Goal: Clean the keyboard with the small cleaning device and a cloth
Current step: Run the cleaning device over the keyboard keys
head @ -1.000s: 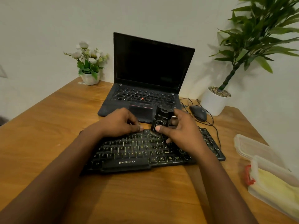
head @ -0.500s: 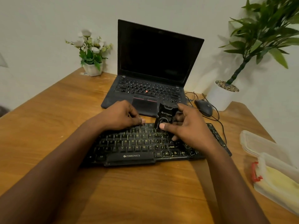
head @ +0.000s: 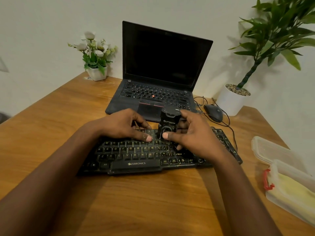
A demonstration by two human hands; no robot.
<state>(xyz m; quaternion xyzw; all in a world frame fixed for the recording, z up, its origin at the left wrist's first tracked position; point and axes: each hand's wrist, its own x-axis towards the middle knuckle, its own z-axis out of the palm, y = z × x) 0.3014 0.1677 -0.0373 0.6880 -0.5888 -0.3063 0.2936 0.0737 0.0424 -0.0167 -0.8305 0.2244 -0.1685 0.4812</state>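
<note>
Gripping the small cleaning device (head: 167,123) on the keyboard (head: 136,163), right hand (head: 192,133) arches; left hand (head: 122,125) rests loosely curled.

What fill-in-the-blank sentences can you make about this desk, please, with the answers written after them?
1. The cleaning device is held upright by the ___.
2. The left hand rests on the keyboard, whose space bar reads ___.
3. The mouse lies between the laptop and a white ___.
Missing words: right hand; ZEBRONICS; pot.
</note>
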